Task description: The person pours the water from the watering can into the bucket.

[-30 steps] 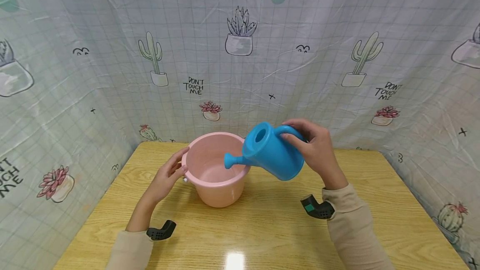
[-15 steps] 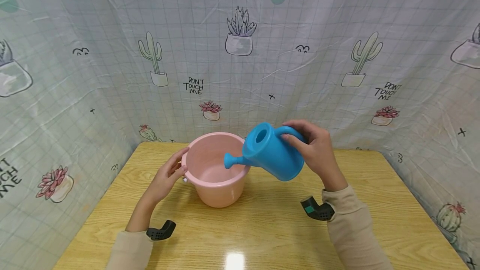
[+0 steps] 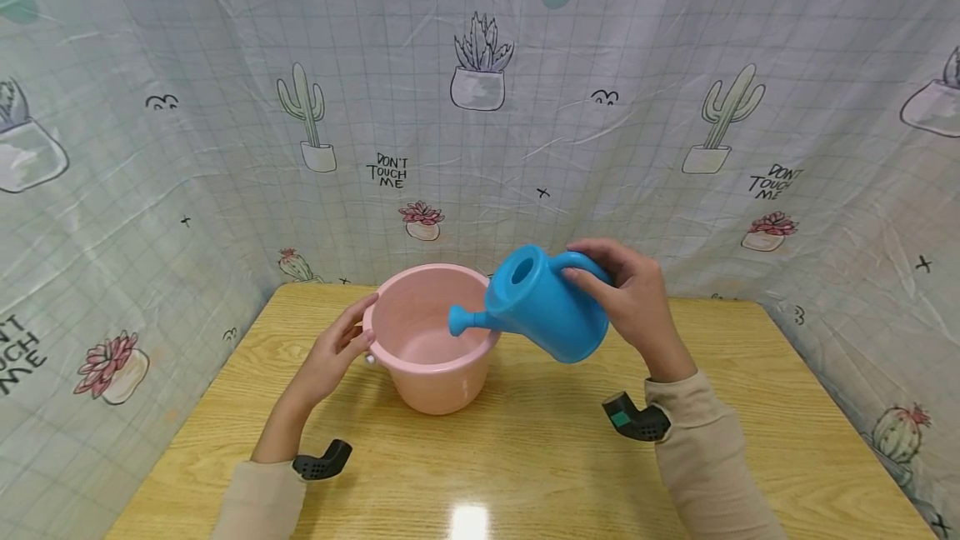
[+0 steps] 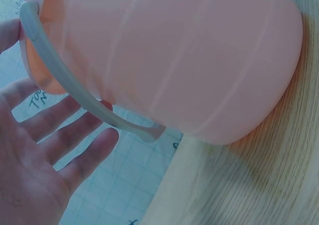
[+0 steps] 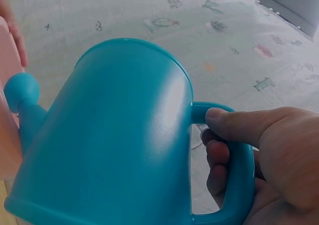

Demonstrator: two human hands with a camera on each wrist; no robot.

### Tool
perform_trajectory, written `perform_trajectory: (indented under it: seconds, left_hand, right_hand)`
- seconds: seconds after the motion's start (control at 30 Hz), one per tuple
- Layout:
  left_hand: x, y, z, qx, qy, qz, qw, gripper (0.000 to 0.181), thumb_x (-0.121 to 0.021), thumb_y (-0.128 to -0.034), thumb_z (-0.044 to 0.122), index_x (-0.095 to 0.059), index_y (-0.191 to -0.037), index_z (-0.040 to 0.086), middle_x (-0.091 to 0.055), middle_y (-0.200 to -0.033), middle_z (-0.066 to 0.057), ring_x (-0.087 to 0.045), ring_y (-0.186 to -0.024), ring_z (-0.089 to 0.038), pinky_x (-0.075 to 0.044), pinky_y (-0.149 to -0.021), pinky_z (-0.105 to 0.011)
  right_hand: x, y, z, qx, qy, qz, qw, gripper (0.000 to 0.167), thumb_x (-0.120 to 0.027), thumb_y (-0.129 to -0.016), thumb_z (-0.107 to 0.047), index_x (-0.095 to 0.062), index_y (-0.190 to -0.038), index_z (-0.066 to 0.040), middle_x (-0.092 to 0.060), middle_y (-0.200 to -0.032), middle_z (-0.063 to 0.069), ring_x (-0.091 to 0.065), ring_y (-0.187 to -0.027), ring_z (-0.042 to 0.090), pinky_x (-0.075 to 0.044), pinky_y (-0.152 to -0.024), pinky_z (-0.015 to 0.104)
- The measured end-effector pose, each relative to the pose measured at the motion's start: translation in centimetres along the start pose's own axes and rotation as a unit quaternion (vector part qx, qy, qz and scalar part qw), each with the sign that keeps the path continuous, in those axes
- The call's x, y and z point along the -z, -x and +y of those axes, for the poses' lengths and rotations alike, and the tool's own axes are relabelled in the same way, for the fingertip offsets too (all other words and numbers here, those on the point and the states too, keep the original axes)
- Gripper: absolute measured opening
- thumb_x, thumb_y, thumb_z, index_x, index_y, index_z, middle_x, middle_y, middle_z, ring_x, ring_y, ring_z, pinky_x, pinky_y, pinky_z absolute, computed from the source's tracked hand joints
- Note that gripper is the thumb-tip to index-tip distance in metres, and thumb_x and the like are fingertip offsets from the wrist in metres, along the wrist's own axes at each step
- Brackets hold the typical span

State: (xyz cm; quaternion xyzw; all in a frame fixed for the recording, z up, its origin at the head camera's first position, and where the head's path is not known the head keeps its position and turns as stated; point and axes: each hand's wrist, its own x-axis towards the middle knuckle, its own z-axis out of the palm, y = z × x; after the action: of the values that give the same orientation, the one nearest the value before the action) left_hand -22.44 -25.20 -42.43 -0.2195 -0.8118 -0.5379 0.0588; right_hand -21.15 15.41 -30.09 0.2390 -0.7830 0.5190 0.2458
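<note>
A pink bucket (image 3: 442, 390) stands upright on the table. My left hand (image 3: 335, 357) holds its left rim, thumb and forefinger at the edge and the other fingers spread along the outside in the left wrist view. The pale bail handle (image 4: 65, 78) hangs down near those fingers. My right hand (image 3: 633, 294) grips the loop handle (image 5: 241, 180) of a blue watering can (image 3: 558, 311), thumb on top and fingers curled through. The can is tilted left, raised above the table, its spout (image 3: 468, 321) over the bucket's mouth. No water is visible leaving the spout.
Under everything lies a wood-grain table (image 3: 555, 473). A pale curtain (image 3: 525, 148) printed with cacti and potted plants encloses its back and sides, close behind the bucket. A black device (image 3: 324, 461) is strapped at the left wrist, another device (image 3: 636, 419) at the right.
</note>
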Motion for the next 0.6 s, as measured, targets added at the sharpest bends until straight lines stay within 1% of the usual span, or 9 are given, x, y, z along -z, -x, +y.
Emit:
perform_trajectory:
  seconds: [0.2, 0.4, 0.5, 0.6]
  left_hand:
    - [0.03, 0.00, 0.01, 0.001, 0.002, -0.001, 1.0000, 0.055, -0.049, -0.1013, 0.014, -0.031, -0.153, 0.022, -0.039, -0.151, -0.017, -0.046, -0.131, -0.041, -0.046, -0.092, -0.013]
    - [0.04, 0.01, -0.03, 0.001, -0.003, 0.001, 1.0000, 0.055, -0.049, -0.1013, 0.014, -0.031, -0.152, 0.023, -0.039, -0.151, -0.016, -0.046, -0.131, -0.040, -0.045, -0.092, -0.012]
    - [0.03, 0.02, -0.03, 0.000, -0.002, 0.001, 1.0000, 0.055, -0.049, -0.1012, 0.014, -0.031, -0.153, 0.022, -0.039, -0.151, -0.016, -0.046, -0.131, -0.040, -0.046, -0.092, -0.013]
    - [0.03, 0.03, -0.03, 0.000, -0.001, 0.001, 1.0000, 0.055, -0.049, -0.1011, 0.014, -0.031, -0.153, 0.022, -0.039, -0.151, -0.016, -0.047, -0.131, -0.040, -0.046, -0.092, -0.013]
  right_hand:
    - [-0.01, -0.03, -0.14, -0.009, -0.022, 0.003, 0.9997, 0.027, -0.072, -0.086, -0.005, -0.068, -0.112, -0.005, -0.070, -0.102, 0.007, -0.067, -0.092, 0.002, -0.053, -0.086, 0.019]
    - [0.03, 0.03, -0.15, -0.011, -0.025, 0.004, 0.9996, 0.024, -0.072, -0.085, -0.005, -0.069, -0.109, -0.004, -0.070, -0.099, 0.011, -0.068, -0.089, 0.002, -0.054, -0.085, 0.021]
    - [0.05, 0.09, -0.21, -0.011, -0.019, 0.006, 0.9997, 0.024, -0.072, -0.086, -0.006, -0.070, -0.109, -0.005, -0.071, -0.099, 0.013, -0.068, -0.088, 0.001, -0.054, -0.084, 0.021]
    - [0.05, 0.14, -0.20, -0.010, -0.017, 0.007, 0.9998, 0.023, -0.072, -0.086, -0.006, -0.070, -0.109, -0.006, -0.071, -0.098, 0.011, -0.068, -0.088, 0.002, -0.055, -0.083, 0.021]
